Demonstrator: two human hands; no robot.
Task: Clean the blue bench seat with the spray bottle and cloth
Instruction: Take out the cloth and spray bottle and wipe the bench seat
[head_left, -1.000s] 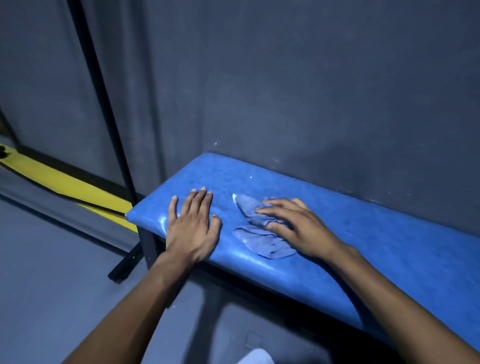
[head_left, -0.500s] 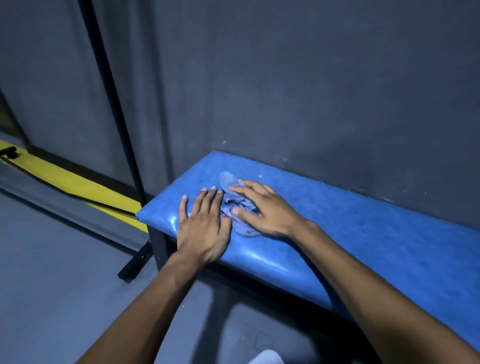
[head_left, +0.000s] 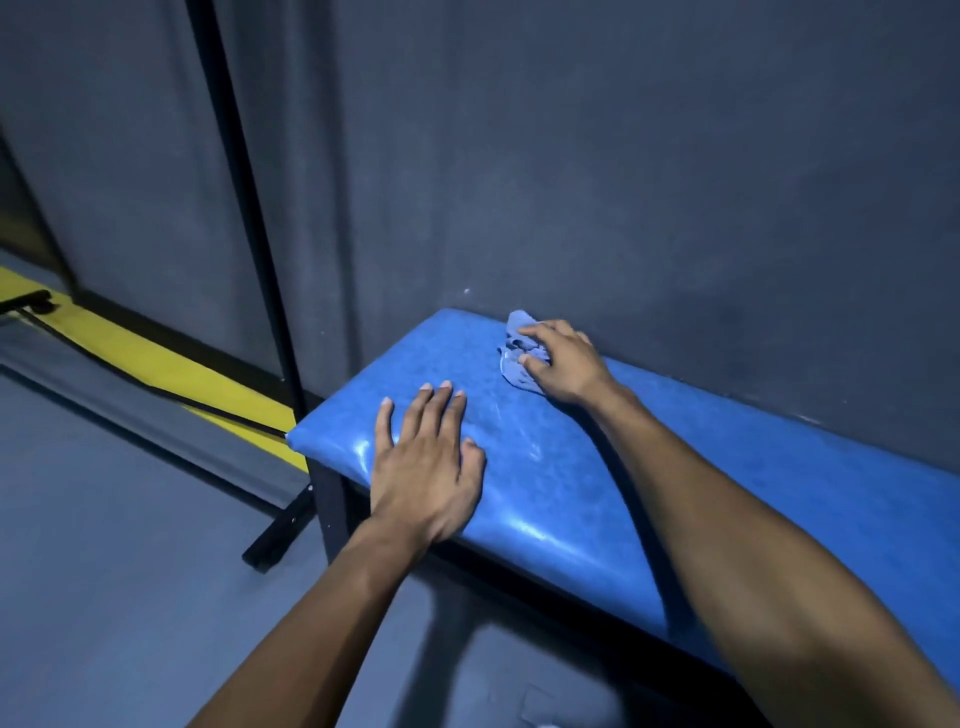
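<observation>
Dim, bluish light throughout; soft glare streaks the glossy front edge of the blue bench seat (head_left: 519, 519). Wide-angle bending curves the black pole (head_left: 244, 208).

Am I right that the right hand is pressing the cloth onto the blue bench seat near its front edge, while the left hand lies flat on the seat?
Not quite. The head view shows the right hand pressing the cloth at the back edge of the blue bench seat, next to the wall, not the front. The left hand does lie flat on the seat.
</observation>
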